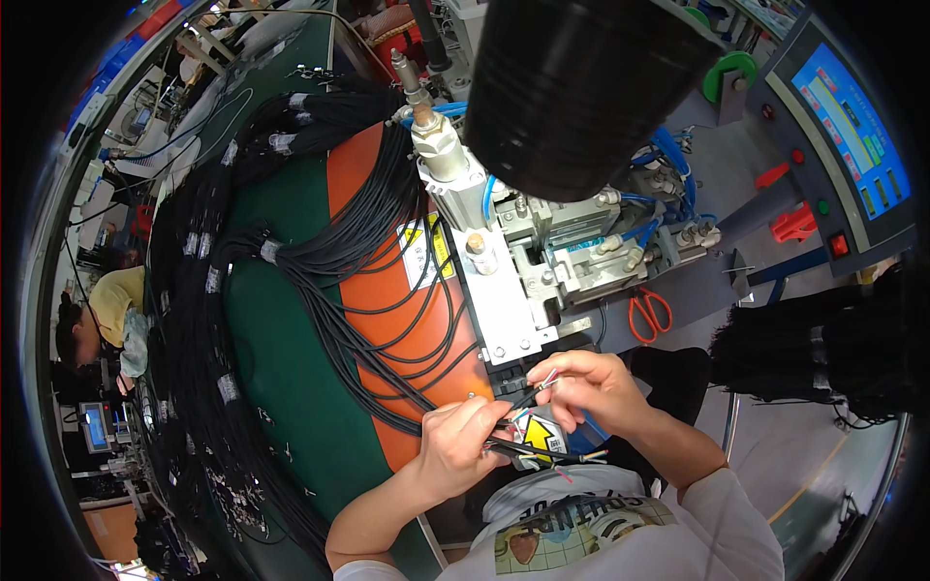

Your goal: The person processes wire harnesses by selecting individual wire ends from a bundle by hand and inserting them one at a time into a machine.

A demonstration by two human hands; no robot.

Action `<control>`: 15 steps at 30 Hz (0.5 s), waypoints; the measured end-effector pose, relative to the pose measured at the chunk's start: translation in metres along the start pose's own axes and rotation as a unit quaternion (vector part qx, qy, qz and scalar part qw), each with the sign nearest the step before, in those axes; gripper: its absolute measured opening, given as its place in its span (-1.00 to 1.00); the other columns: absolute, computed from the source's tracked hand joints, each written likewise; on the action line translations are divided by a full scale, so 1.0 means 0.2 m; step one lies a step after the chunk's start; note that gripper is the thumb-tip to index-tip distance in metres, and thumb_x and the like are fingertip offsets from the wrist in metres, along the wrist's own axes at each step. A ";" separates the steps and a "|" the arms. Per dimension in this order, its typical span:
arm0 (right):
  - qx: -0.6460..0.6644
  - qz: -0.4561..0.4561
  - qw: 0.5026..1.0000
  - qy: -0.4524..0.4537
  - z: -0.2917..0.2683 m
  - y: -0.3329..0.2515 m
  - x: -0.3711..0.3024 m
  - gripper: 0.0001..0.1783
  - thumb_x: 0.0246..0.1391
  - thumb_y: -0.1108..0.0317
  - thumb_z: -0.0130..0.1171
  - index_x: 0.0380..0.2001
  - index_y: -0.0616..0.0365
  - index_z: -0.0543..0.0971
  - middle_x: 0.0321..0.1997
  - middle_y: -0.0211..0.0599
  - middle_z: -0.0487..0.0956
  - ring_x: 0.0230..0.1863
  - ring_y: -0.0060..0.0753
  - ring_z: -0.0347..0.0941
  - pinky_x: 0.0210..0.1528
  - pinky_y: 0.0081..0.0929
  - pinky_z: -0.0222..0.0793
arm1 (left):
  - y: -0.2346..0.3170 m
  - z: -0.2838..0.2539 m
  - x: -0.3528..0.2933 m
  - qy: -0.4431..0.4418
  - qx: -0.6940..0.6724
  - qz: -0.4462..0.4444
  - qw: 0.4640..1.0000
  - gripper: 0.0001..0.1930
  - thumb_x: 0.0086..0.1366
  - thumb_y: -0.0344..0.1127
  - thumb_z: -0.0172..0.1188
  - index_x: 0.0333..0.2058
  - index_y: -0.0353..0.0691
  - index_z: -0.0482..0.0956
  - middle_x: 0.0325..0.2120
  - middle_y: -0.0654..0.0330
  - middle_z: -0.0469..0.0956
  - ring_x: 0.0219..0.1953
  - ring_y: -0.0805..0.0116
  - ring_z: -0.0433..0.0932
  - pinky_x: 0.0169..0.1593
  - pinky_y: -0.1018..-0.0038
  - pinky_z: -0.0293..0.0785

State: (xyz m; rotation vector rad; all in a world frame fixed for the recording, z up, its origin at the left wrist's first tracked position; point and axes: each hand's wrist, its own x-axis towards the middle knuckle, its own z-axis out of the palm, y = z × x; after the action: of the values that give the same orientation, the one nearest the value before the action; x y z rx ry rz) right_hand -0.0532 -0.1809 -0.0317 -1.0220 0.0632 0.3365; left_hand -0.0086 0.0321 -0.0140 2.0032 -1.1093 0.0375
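Note:
My left hand is closed around several black cables, their stripped ends fanning out past my fingers with thin coloured wires showing. My right hand pinches the end of one black cable, where small white, red and blue wires stick out between thumb and forefinger. Both hands are close together at the front of a metal pneumatic machine. Below them lie more cable ends, beside a label with a yellow arrow.
Bundled black cables cover the orange panel and green table on the left. A black cylinder hangs over the machine. Red-handled scissors lie right of it. A touchscreen and hanging cable bundle are farther right. Someone in yellow sits far left.

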 end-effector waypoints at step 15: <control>-0.568 -0.404 0.706 0.127 0.08 0.12 0.01 -0.53 -0.07 0.53 0.19 -0.01 0.32 0.42 -0.06 -0.09 0.50 -0.21 -0.12 0.52 -0.21 -0.34 0.47 | 0.03 0.08 0.08 -0.019 -0.024 -0.082 0.996 -0.88 0.01 -0.47 0.23 -0.49 -0.28 0.44 -0.66 0.10 0.46 -0.62 0.11 0.51 -0.53 0.31 0.40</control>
State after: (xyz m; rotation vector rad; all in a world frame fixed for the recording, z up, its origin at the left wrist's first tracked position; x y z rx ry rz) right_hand -0.0595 -0.1557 -0.0447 -2.1933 -0.3995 -0.7057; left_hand -0.0083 0.0082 -0.0154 2.0532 -0.9565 -0.1127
